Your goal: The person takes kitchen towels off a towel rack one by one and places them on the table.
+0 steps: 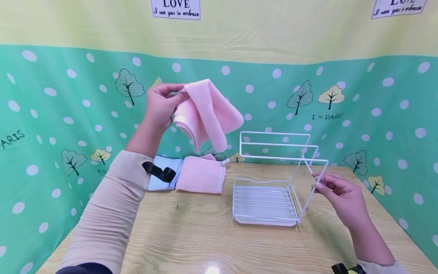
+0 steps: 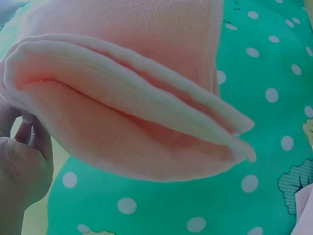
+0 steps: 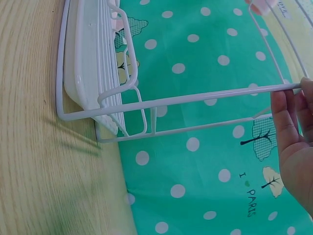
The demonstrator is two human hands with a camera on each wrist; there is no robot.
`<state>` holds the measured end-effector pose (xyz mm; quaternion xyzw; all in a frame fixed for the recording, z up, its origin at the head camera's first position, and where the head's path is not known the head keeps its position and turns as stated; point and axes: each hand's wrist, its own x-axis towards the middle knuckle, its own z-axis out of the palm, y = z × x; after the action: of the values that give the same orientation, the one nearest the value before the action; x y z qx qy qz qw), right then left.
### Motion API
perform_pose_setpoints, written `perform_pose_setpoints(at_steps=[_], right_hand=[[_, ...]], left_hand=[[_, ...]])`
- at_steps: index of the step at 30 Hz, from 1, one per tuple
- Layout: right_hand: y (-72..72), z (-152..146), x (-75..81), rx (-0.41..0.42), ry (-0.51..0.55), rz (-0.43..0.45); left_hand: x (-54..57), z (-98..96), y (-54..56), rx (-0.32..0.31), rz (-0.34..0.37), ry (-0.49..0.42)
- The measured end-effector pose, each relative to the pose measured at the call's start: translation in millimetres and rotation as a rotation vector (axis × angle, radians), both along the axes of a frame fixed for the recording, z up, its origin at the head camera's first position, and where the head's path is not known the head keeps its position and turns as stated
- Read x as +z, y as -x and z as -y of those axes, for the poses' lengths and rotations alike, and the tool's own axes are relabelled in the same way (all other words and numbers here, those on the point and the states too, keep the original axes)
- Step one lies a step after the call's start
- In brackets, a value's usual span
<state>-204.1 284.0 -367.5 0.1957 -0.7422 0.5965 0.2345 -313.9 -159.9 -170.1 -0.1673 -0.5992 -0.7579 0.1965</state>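
Observation:
My left hand (image 1: 161, 102) pinches a folded pink towel (image 1: 208, 114) by one corner and holds it up in the air, left of the rack's top bars. In the left wrist view the towel (image 2: 132, 112) hangs in soft folds, with part of the hand (image 2: 24, 166) at the left edge. With thumb and fingers my right hand (image 1: 342, 198) grips the right upright of a white wire rack (image 1: 284, 156). The rack stands on the table over a white tray (image 1: 263, 199). In the right wrist view the fingers (image 3: 286, 117) close around the rack's bar (image 3: 205, 96).
A second folded pink towel (image 1: 202, 174) and a folded blue towel (image 1: 167, 173) lie side by side at the back of the wooden table (image 1: 205, 232). A tiny dark object (image 1: 177, 206) lies in front of them. A green dotted curtain (image 1: 267, 95) hangs behind.

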Motion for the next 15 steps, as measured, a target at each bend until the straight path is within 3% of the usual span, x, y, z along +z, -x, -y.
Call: perform_pose_setpoints(at_steps=[7,15], right_hand=[[-1.1,-2.0,-0.4,0.031,0.032,-0.01],[0.4,-1.4,0.1,0.023,0.017,-0.015]], left_hand=[[-18.8,12.7,-2.4,0.032,0.051,0.025],[-39.6,25.9,-5.7,0.06,0.089,-0.024]])
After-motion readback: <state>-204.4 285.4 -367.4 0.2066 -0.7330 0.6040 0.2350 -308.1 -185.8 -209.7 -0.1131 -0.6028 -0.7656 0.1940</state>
